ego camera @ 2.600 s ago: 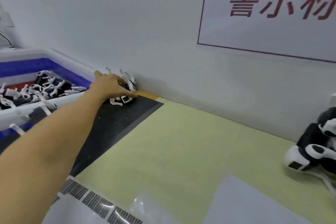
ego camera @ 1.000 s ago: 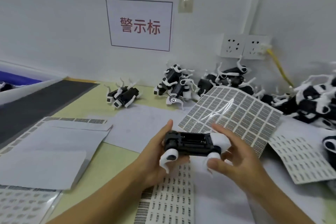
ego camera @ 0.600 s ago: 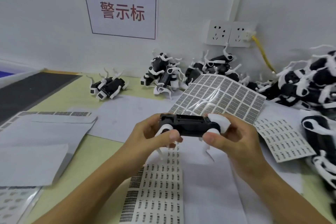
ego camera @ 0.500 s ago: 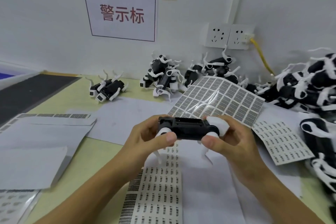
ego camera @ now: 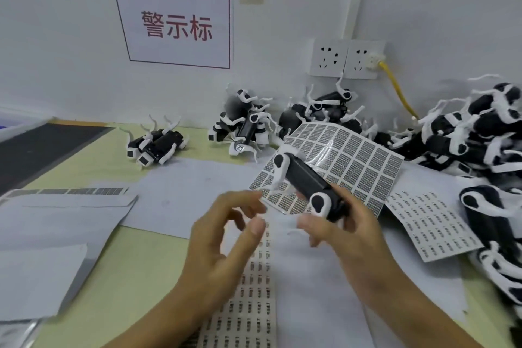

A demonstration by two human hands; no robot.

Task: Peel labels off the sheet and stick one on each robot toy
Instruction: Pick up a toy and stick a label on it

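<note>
right hand (ego camera: 350, 237) grips the toy (ego camera: 308, 181) by one end, left hand (ego camera: 226, 237) loose and empty: steady the toy, then pick a label cleanly off the sheet (ego camera: 347, 161).

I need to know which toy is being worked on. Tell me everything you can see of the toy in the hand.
The toy is a small robot dog of plastic look: a long black body, white hip joints with black ovals and thin white legs. The right hand grips its near end and holds it in the air, tilted, far end up and left, above the label sheet. The left hand is off it. No label shows on it.
</note>
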